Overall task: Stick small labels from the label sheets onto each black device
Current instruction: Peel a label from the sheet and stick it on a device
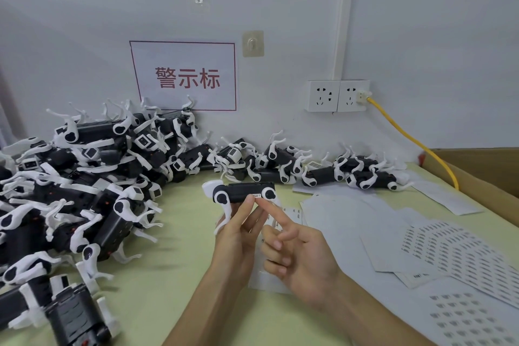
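**Green surface: fingertip on a label, device held at centre**

Pale green surface [174, 275] against a grey wall; red-lettered sign [184, 76] at 12 o'clock, sockets [337, 95] and yellow cable [415, 140] at 2 o'clock. Pile of black devices [84, 177] with white legs fills 8 to 11 o'clock and thins into a row along the wall toward 2. Label sheets [449, 250] overlap at 3 to 5 o'clock. At centre, left hand [238, 236] grips one black device [243, 191] from below, lifted off the surface, long side level. Right hand [303, 255]: index finger straight, tip touching a small label [256, 195] on the device's near face; other fingers curled, holding nothing.
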Demonstrator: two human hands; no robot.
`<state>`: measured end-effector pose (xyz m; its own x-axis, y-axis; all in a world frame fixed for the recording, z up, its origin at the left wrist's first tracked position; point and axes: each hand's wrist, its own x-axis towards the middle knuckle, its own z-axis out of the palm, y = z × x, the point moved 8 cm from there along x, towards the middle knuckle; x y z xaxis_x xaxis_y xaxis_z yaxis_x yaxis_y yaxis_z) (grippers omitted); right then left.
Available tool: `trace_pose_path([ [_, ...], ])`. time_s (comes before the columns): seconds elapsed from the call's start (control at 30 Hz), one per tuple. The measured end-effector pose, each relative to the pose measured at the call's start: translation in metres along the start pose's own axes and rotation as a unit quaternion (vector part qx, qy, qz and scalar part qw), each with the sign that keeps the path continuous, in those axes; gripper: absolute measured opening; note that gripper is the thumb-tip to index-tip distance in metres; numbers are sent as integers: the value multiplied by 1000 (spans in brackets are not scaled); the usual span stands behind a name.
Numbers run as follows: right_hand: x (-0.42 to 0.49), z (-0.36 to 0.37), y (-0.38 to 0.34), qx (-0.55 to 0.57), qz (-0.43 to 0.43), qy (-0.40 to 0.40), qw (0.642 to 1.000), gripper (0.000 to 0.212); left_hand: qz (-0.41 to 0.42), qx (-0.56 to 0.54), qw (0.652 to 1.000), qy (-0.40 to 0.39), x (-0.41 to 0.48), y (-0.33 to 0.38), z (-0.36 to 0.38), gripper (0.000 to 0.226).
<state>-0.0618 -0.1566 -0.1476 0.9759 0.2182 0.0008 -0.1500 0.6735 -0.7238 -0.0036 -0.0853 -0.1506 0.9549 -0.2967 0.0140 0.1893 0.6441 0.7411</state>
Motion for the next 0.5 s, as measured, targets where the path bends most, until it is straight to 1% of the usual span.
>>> trace_pose_path([
  [0.23,0,1,2,6,4,5,1000,72,-16,2,1000,20,1,-4,-6,24],
  [0.33,0,1,4,16,5,6,1000,72,-7,-3,1000,28,2,-5,-8,28],
  [0.43,-1,2,3,26,3,11,1000,72,8,3,999,34,3,-6,-10,40],
  [0.5,-2,2,4,28,3,15,999,73,16,6,999,44,2,-5,-12,42],
])
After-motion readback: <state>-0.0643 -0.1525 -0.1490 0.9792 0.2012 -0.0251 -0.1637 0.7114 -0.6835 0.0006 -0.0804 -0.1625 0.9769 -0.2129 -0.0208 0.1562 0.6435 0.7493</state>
